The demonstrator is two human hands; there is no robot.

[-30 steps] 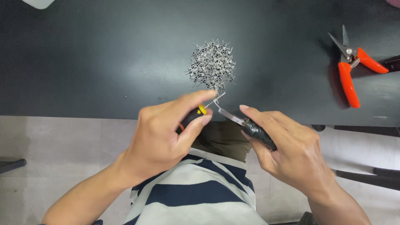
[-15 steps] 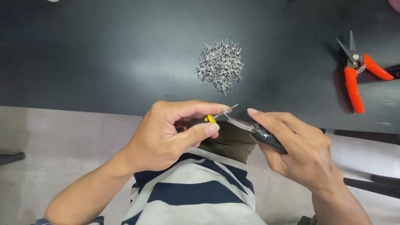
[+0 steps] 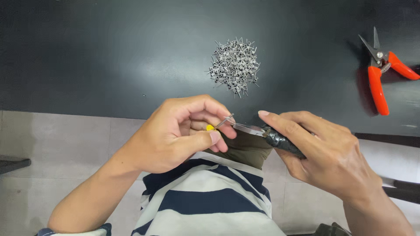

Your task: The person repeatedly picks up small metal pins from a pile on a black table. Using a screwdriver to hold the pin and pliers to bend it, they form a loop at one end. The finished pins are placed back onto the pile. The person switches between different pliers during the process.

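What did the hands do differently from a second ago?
Very little changed. The left hand and right hand slid a bit lower, away from the pile of metal bits, and the thin wire piece between them turned. The left kept pinching the small yellow part, the right kept the black-handled tool. The orange snips stayed put.

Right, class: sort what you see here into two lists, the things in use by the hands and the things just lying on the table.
In use:
left hand
small yellow-tipped metal piece
right hand
black-handled tweezers

Lying about:
pile of small metal pieces
orange-handled snips
black table
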